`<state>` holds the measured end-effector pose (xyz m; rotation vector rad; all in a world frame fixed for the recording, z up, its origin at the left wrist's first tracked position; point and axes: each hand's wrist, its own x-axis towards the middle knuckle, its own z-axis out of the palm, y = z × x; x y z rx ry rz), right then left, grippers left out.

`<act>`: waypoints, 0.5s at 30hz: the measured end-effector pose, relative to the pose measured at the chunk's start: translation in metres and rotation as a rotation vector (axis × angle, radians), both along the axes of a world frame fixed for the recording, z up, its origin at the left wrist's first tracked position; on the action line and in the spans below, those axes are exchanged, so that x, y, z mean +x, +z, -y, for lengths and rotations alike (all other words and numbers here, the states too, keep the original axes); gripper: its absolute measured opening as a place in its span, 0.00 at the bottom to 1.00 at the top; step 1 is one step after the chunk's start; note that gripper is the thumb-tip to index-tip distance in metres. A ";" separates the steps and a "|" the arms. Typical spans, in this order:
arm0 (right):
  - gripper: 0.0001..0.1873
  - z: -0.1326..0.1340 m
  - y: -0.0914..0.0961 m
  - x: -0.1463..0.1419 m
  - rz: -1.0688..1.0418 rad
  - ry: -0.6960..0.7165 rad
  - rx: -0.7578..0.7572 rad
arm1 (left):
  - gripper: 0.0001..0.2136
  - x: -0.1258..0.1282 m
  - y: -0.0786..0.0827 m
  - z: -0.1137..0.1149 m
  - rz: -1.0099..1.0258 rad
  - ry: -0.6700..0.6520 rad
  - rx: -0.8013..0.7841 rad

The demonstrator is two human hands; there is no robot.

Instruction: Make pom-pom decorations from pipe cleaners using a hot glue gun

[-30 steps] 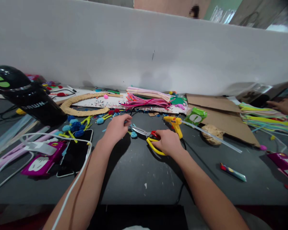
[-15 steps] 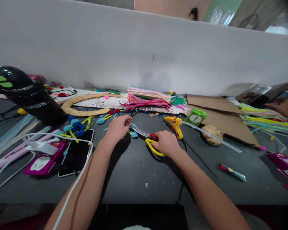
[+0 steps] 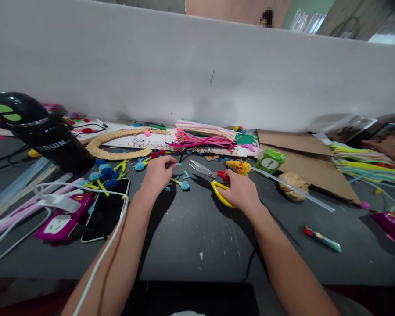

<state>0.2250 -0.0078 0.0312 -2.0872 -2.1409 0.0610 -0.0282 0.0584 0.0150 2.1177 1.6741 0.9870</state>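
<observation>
My right hand [image 3: 242,191] grips scissors [image 3: 202,169] by their yellow and red handles; the blades point left and stand slightly apart. My left hand [image 3: 158,174] is pinched, with the end of a thin light-blue strip [image 3: 179,164] poking out from the fingertips. Just right of that hand, a light-blue pompom on a yellow-green stem [image 3: 184,185] lies on the grey table. A short cut light-blue piece [image 3: 186,174] rests near the blade tips. Behind the right hand is a yellow glue gun [image 3: 238,166] with a long clear glue stick, its grip mostly hidden.
Left stand a black tumbler [image 3: 57,142], a phone [image 3: 107,215], a purple box [image 3: 64,219] and blue pompoms [image 3: 107,173]. Behind lie a beige ring [image 3: 100,151] and pink pipe cleaners [image 3: 204,139]. Right are cardboard [image 3: 332,177], a lighter [image 3: 322,239] and another person's hand [image 3: 386,147].
The scissors have moved right, away from my left hand, and their blades have parted. A short light-blue piece now lies between the hands. My left hand has shifted slightly up and left.
</observation>
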 end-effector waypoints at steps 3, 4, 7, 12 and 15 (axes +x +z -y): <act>0.19 0.000 -0.002 0.000 -0.006 0.015 0.004 | 0.09 -0.003 -0.006 -0.003 -0.056 -0.042 0.009; 0.19 0.000 -0.003 -0.001 -0.010 0.016 0.002 | 0.10 -0.003 -0.007 -0.004 -0.072 -0.050 0.010; 0.19 0.000 -0.006 -0.002 -0.047 0.004 -0.003 | 0.13 -0.003 -0.008 -0.004 -0.093 -0.051 -0.008; 0.16 -0.002 -0.009 -0.001 -0.218 0.004 -0.059 | 0.12 0.000 -0.002 -0.002 0.096 0.029 -0.034; 0.19 -0.005 -0.014 0.000 -0.356 0.041 -0.078 | 0.12 0.001 0.000 -0.001 0.276 0.057 -0.057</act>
